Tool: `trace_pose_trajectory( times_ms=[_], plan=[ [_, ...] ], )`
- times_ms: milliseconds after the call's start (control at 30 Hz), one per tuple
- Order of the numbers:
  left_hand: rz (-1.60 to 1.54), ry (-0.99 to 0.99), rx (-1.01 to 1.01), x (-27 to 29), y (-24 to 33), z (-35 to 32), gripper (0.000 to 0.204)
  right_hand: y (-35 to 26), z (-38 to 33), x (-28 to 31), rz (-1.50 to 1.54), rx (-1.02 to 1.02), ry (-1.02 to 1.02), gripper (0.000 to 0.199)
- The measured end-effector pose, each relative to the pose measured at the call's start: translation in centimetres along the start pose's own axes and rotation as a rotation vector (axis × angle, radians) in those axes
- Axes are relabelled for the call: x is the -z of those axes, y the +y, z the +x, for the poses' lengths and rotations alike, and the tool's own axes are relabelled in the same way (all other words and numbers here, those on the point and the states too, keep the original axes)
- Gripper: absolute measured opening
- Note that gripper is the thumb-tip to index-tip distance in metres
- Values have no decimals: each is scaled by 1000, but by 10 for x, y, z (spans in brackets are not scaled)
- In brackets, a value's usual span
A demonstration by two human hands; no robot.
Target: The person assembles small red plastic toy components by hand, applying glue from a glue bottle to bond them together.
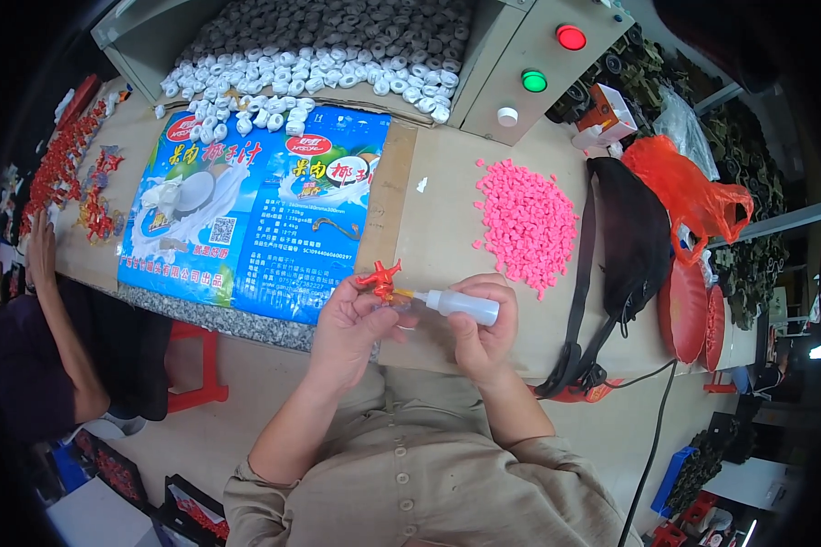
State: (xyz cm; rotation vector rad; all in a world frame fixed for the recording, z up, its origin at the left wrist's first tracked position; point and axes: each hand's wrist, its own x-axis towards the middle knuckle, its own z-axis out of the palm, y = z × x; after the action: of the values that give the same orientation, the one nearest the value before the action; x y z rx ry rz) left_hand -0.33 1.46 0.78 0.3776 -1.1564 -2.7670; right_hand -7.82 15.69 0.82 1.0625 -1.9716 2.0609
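Two hands, both busy and close together just above the near edge of the table [447, 210]. My left hand [347, 324] pinches a small red plastic figure [380, 276] between thumb and fingertips, holding it up with its limbs splayed. My right hand [483, 333] is wrapped around a little white squeeze bottle [461, 305], whose yellowish nozzle touches the underside of the figure. To do this well, I judge the figure should stay pinched firmly and the bottle be pressed only lightly, so that a small drop lands right at the nozzle tip and nothing runs onto my fingers.

Beyond my hands, a pile of pink pellets [524, 223] lies on the bare tabletop to the right, and a black strap bag [629, 237] sits beside it, with an orange plastic bag [689, 187] further out. To the left a blue printed sack [265, 210] is spread flat over the table. Behind it, a bin holds a heap of white and grey rings [337, 55], next to a box with red and green buttons [543, 68]. At the far left, more red figures [59, 164] are scattered, and another person's arm [59, 310] rests there.
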Motion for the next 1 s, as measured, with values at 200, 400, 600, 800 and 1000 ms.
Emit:
trace_pose_trajectory(
  times_ms=[200,400,600,800,1000],
  plan=[
    [2,32,8,-1,-1,0,40,0,0,1,-24,15,8,26],
    [33,33,-2,-1,-3,1,43,0,-2,2,-25,6,5,26],
    [61,35,-12,-1,-5,1,47,1,-1,2,-44,26,-1,26],
    [59,40,-15,-1,-5,0,49,1,-2,2,-56,30,-5,26],
    [56,40,-12,0,-5,1,48,2,-2,1,-74,42,0,26]
  ],
)
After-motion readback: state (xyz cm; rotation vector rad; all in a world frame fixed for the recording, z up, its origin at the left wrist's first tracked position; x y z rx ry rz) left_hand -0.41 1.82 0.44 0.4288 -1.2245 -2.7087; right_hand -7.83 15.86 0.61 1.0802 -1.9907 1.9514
